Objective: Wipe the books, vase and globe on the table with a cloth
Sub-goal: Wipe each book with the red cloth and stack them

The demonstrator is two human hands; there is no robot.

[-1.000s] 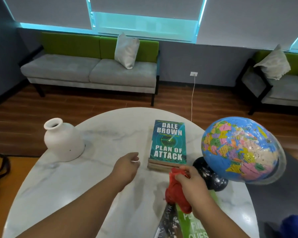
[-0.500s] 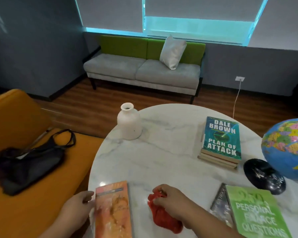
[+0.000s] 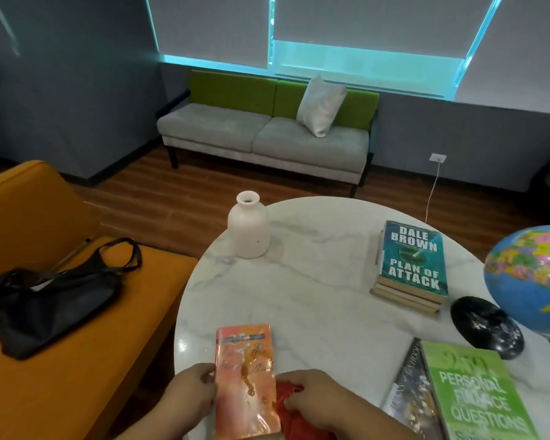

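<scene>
Lower centre: left hand (image 3: 192, 392) pinches the left edge of the orange book (image 3: 245, 382), lying on the surface (image 3: 315, 281). Right hand (image 3: 315, 395) curls its fingers round the red cloth (image 3: 291, 414), touching the book's right edge. Step: wiping books. The next move probably calls for sweeping the cloth across the cover.

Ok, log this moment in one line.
left hand: holds orange book | right hand: grips red cloth at book's right edge
</scene>
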